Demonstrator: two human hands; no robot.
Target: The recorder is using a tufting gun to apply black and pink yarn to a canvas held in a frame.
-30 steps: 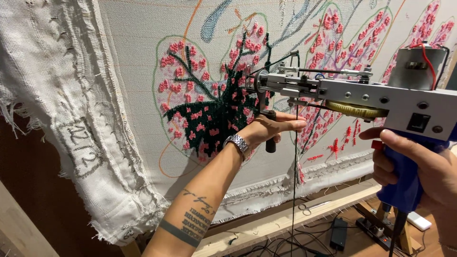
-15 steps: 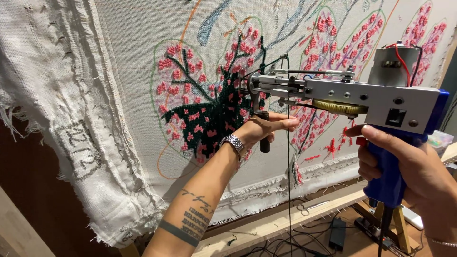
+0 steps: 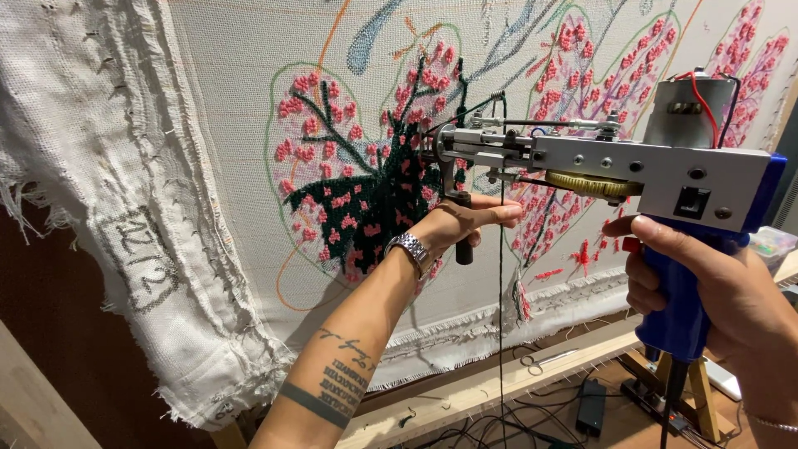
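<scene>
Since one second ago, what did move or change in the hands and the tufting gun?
The grey-and-blue tufting gun drifted slightly left across the white cloth toward the dark green tufted patch. The right hand still grips the blue handle, the left hand the black front grip.

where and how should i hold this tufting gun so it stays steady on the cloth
Probably two-handed, as shown: right hand around the blue pistol handle from below and behind, finger by the red trigger; left hand on the short black front post under the tufting gun. The long body juts sideways toward the cloth.
</scene>
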